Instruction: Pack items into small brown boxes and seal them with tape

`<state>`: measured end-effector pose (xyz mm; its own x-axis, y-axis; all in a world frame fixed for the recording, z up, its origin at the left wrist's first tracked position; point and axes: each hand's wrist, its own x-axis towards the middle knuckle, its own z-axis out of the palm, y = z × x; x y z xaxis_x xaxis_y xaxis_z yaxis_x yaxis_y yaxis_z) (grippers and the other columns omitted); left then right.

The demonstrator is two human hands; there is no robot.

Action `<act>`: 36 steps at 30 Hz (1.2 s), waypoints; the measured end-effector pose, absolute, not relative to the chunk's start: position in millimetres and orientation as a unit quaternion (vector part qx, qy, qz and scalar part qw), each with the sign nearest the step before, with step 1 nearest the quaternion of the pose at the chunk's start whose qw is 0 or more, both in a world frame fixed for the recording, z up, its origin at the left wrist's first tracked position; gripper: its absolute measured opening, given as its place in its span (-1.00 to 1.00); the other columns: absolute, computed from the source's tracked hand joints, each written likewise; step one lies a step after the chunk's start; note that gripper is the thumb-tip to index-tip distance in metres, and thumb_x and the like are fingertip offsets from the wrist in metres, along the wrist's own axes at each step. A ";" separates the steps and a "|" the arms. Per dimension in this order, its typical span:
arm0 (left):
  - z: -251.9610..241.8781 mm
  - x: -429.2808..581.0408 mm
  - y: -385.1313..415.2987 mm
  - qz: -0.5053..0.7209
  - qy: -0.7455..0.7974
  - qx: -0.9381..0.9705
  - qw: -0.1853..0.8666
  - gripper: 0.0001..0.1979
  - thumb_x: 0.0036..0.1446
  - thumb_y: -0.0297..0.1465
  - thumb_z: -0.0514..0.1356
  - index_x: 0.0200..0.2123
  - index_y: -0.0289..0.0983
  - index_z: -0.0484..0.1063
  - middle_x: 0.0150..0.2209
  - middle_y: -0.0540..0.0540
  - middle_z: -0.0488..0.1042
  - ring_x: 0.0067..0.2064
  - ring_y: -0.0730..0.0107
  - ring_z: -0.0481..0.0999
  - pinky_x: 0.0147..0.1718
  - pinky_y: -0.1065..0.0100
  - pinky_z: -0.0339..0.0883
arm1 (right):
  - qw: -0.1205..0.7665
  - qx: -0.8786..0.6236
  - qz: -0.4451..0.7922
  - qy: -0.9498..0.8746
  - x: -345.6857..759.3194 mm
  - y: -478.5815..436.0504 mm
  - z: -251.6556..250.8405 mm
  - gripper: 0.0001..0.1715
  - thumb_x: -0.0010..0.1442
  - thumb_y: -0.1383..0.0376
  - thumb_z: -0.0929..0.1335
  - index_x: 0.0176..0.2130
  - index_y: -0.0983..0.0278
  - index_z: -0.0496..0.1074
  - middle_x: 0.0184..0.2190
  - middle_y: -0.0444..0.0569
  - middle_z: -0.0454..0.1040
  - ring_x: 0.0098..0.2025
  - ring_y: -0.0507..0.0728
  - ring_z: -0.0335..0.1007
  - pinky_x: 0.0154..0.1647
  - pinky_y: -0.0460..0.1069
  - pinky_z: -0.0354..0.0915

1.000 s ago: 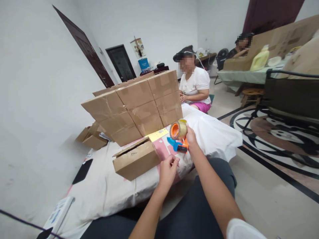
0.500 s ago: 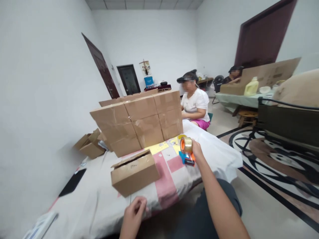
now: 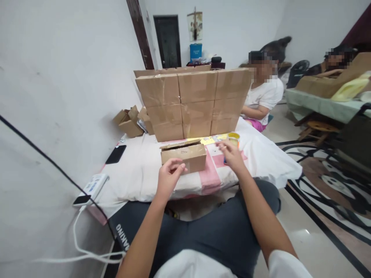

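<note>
Left fingers curled loosely round nothing, the small carton just beyond; and the right fingers hung part-open, empty, partly hiding the tape dispenser!

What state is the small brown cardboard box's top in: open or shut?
Slightly open: the small brown cardboard box shows a dark gap along its top, beside a raised flap.
</note>
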<state>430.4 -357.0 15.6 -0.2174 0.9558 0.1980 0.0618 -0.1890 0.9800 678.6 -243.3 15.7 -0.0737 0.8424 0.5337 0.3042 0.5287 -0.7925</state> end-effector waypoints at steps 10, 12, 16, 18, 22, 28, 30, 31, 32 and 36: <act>3.0 402.7 -343.0 0.522 0.674 0.515 0.088 -0.58 0.25 -0.16 0.21 0.11 -0.19 0.39 -0.26 -0.13 0.67 -0.19 0.16 0.66 -0.15 0.20 0.43 | 0.498 -0.327 0.307 -0.742 589.4 -270.0 50.8 -0.75 0.19 0.15 0.40 -0.41 0.26 0.52 -0.37 -0.04 0.48 -0.33 0.09 0.33 -0.29 0.00 0.21; 5.8 387.6 -329.3 0.460 0.681 0.568 -0.041 -0.56 0.28 -0.20 0.18 0.18 -0.18 0.36 0.00 -0.22 0.62 0.10 0.07 0.56 0.07 0.09 0.34 | 0.484 -0.336 0.311 -0.746 593.8 -259.5 57.0 -0.74 0.17 0.13 0.42 -0.41 0.26 0.54 -0.36 -0.04 0.48 -0.33 0.09 0.33 -0.27 0.00 0.22; 6.9 373.9 -306.4 0.280 0.627 0.723 -0.074 -0.34 0.27 -0.14 0.20 0.36 -0.19 0.16 0.22 -0.29 0.46 0.34 0.04 0.32 0.33 -0.11 -0.01 | 0.419 -0.347 0.356 -0.760 588.2 -239.4 63.0 -0.68 0.13 0.07 0.43 -0.38 0.28 0.59 -0.34 -0.03 0.54 -0.28 0.11 0.40 -0.21 -0.01 0.25; 2.8 374.2 -302.4 0.239 0.636 0.732 -0.052 -0.26 0.26 -0.14 0.22 0.40 -0.19 0.07 0.21 -0.29 0.47 0.33 0.06 0.33 0.35 -0.16 -0.08 | 0.374 -0.367 0.356 -0.774 577.3 -226.9 60.4 -0.66 0.13 0.07 0.42 -0.35 0.31 0.61 -0.36 -0.02 0.57 -0.30 0.11 0.41 -0.26 -0.03 0.25; -7.8 379.5 -304.5 0.222 0.645 0.728 -0.068 -0.15 0.23 -0.16 0.25 0.46 -0.13 -0.09 0.24 -0.26 0.45 0.36 0.06 0.28 0.36 -0.18 -0.13 | 0.284 -0.458 0.281 -0.794 552.6 -200.7 47.4 -0.69 0.15 0.17 0.39 -0.34 0.35 0.63 -0.46 -0.03 0.57 -0.39 0.09 0.38 -0.36 -0.06 0.20; -17.5 388.0 -308.3 0.179 0.644 0.736 -0.107 -0.47 0.25 -0.26 0.22 0.29 0.05 0.31 0.35 -0.20 0.31 0.39 -0.18 0.19 0.27 -0.38 -0.10 | 0.241 -0.514 0.200 -0.799 539.4 -188.6 30.9 -0.72 0.15 0.16 0.40 -0.46 0.28 0.58 -0.50 -0.04 0.53 -0.28 0.15 0.38 -0.20 -0.01 0.18; -19.3 389.2 -310.3 0.180 0.641 0.738 -0.108 -0.50 0.26 -0.30 0.21 0.26 0.04 0.35 0.35 -0.21 0.31 0.38 -0.20 0.20 0.26 -0.40 -0.08 | 0.233 -0.527 0.173 -0.799 539.0 -189.1 29.0 -0.74 0.10 0.12 0.44 -0.43 0.28 0.56 -0.39 0.02 0.56 -0.17 0.21 0.38 -0.11 0.03 0.18; -19.8 389.6 -311.6 0.184 0.639 0.739 -0.107 -0.50 0.26 -0.32 0.20 0.26 0.03 0.35 0.35 -0.20 0.30 0.38 -0.20 0.20 0.25 -0.41 -0.07 | 0.230 -0.539 0.158 -0.795 538.8 -189.1 28.6 -0.71 0.06 0.10 0.46 -0.37 0.28 0.55 -0.30 0.06 0.56 -0.10 0.26 0.36 -0.06 0.06 0.18; -19.9 390.2 -312.9 0.189 0.637 0.740 -0.104 -0.49 0.25 -0.34 0.20 0.26 0.03 0.34 0.36 -0.19 0.30 0.38 -0.19 0.20 0.25 -0.42 -0.07 | 0.225 -0.555 0.140 -0.789 538.4 -188.8 28.4 -0.63 0.02 0.06 0.49 -0.29 0.30 0.54 -0.19 0.12 0.55 -0.03 0.31 0.33 -0.01 0.09 0.17; -15.8 396.6 -313.8 0.216 0.617 0.751 -0.095 -0.50 0.23 -0.43 0.17 0.23 -0.01 0.35 0.36 -0.17 0.29 0.41 -0.04 0.16 0.29 -0.41 -0.15 | 0.203 -0.627 0.054 -0.750 536.8 -185.2 27.5 -0.27 -0.02 -0.05 0.51 -0.02 0.36 0.41 0.06 0.29 0.40 0.11 0.40 0.23 0.10 0.17 0.13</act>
<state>396.6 -313.8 -15.8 0.1447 0.8860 0.4406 0.9676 -0.2199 0.1243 536.8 -185.2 27.5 -0.1320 0.9627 0.2362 0.9185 0.2084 -0.3361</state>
